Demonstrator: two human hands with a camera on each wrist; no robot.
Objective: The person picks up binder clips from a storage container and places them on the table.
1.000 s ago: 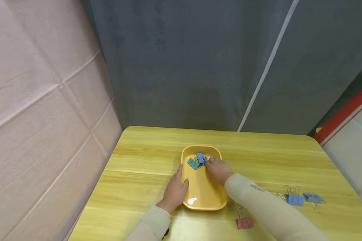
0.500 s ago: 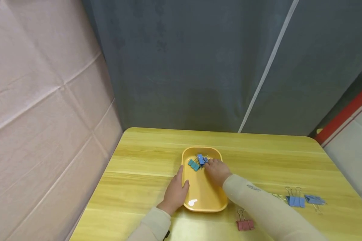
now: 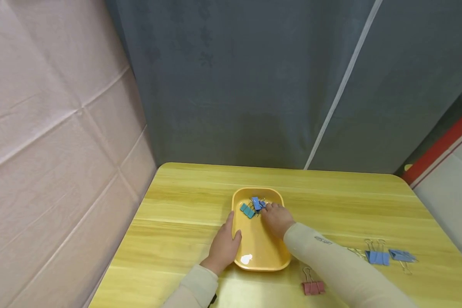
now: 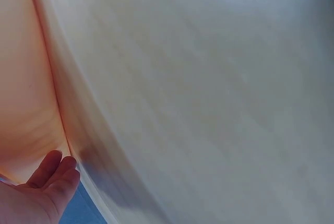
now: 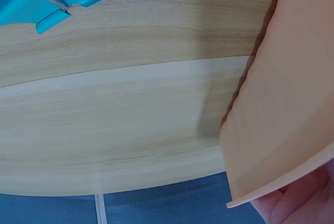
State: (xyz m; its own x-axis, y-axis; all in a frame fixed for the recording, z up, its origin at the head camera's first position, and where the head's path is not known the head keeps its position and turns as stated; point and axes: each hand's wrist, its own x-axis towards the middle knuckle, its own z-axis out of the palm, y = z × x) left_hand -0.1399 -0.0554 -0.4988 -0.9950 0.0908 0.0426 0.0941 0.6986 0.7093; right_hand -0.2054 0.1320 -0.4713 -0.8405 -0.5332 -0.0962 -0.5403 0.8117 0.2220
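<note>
A yellow-orange plastic tray (image 3: 259, 252) sits on the table. At its left side, my left hand (image 3: 223, 246) holds the rim, thumb over the inner edge and fingers against the outer wall. The fingers (image 4: 65, 179) touch that wall in the left wrist view. My right hand (image 3: 278, 218) reaches inside the tray, its fingertips at the small blue binder clips (image 3: 256, 203). Whether it pinches one is hidden. Beside them lies a teal binder clip (image 3: 247, 210). In the right wrist view the tray wall (image 5: 287, 93) covers most of the right hand (image 5: 302, 198).
On the wood-grain table (image 3: 185, 239), right of the tray, lie a red binder clip (image 3: 313, 288), a blue binder clip (image 3: 378, 257), another blue clip (image 3: 403, 256) and a partly covered yellow one (image 3: 357, 251). A dark curtain (image 3: 231, 85) hangs behind the table.
The view has shifted very slightly. My right hand has barely moved toward the left inside the tray; the left hand, tray and clips stay in place.
</note>
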